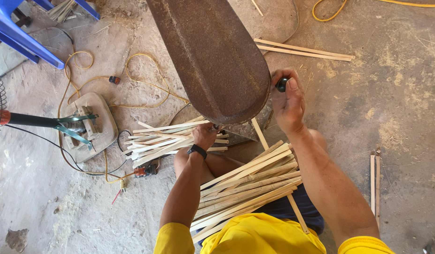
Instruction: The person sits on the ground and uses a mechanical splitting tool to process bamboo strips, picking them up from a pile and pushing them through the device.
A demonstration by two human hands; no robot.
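Observation:
A big rusty brown metal cover (212, 56) of a machine rises in front of me. My left hand (204, 135), with a black wristband, reaches under its lower edge and touches a pale bamboo strip (170, 127) there; its fingers are partly hidden. My right hand (288, 101) is closed around a small black knob (282, 84) at the right side of the cover. A bundle of bamboo strips (248, 186) lies across my lap. Another heap of strips (163, 143) lies on the floor left of my left hand.
A fan stand with its base (88, 127) and yellow cable (142, 84) are at the left. A blue plastic chair (20, 33) stands top left. Loose strips (302, 49) lie top right and more strips (375, 183) at the right on the dusty concrete floor.

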